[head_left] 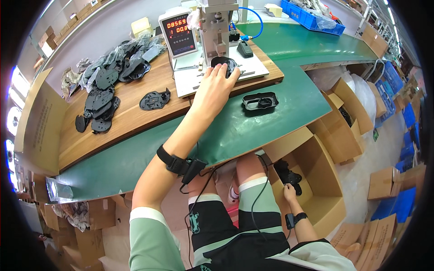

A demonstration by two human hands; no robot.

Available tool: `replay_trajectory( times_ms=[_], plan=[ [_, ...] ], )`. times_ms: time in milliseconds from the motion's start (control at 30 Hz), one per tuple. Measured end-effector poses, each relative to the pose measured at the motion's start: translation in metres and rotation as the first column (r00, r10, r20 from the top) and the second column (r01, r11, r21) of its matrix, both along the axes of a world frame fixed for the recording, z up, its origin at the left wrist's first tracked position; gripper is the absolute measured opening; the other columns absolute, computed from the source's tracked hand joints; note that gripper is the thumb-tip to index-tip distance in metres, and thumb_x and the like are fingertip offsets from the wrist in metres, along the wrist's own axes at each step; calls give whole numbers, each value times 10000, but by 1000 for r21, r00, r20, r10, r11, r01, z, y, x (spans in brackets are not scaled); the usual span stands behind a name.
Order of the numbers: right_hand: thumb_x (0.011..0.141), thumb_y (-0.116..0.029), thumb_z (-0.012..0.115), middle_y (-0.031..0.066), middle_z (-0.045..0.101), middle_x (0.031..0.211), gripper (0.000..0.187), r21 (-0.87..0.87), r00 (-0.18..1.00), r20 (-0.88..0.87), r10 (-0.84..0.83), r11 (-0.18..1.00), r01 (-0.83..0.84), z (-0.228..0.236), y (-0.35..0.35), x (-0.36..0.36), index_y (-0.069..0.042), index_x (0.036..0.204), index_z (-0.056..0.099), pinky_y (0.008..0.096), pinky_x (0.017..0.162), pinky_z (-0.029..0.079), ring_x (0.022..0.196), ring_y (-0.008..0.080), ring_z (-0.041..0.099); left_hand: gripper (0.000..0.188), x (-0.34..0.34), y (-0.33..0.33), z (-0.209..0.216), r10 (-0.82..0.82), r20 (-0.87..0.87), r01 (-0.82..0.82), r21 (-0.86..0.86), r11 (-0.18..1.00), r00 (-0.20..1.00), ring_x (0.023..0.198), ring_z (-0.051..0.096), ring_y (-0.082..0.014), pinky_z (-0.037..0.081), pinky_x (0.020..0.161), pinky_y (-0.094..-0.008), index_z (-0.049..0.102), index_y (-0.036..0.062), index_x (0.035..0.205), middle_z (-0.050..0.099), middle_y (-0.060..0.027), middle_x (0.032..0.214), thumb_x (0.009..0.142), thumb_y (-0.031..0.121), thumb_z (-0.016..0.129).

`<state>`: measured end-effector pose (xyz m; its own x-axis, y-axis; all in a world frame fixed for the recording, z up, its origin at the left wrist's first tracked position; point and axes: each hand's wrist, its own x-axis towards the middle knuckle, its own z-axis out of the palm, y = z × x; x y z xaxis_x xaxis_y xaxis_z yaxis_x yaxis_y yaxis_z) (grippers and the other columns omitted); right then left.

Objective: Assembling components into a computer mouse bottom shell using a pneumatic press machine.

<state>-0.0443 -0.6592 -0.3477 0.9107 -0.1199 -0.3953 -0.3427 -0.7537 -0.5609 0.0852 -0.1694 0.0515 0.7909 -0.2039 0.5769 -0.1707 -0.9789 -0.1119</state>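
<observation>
My left hand (215,88) reaches up to the bench-top press (216,38), its fingers wrapped over a black plastic shell (224,63) on the white base plate. The fingers partly cover that shell. Low on the right, my right hand (290,193) is closed at the edge of a black plastic part (294,179), inside an open cardboard box (323,180) beside my leg. Other dark parts lie there, hard to tell apart. On the green bench top, a black oblong housing (260,102) rests near the press. A flat black plate (155,99) lies on the wooden board to the left.
Left of the press, black plates (101,101) and bagged parts (122,58) are heaped. A counter with a red display (179,31) stands beside the press. A cardboard flap (38,126) rises at far left. A blue crate (313,17) sits at the back right; more boxes (341,122) stand right.
</observation>
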Motion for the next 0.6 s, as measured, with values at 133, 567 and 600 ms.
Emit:
replay_trajectory(
  times_ms=[133,567,600],
  plan=[
    [1043,-329,494,235,740,1297,446,80,997,-73,-2,997,8,-24,-13,19,-54,1292,743,430,1092,498,1278,391,670,497,0,2,-5,-50,38,52,-65,996,998,1372,603,-422,467,1182,-517,572,50,1397,636,-257,1435,914,-65,596],
    [1089,-262,432,220,715,1335,452,171,999,-40,30,985,-23,-41,-31,28,-18,1374,684,416,1117,474,1276,364,654,428,5,1,-7,-115,157,144,-193,971,981,1303,649,-376,506,1138,-474,605,33,1351,688,-192,1365,926,-20,610],
    [1078,-223,454,212,722,1276,401,110,996,78,35,993,-43,-38,-22,27,-13,1315,700,413,1082,494,1225,356,670,427,4,-1,-11,-98,158,125,-175,977,983,1308,646,-376,504,1141,-472,603,28,1351,687,-191,1366,927,-22,603]
  ],
)
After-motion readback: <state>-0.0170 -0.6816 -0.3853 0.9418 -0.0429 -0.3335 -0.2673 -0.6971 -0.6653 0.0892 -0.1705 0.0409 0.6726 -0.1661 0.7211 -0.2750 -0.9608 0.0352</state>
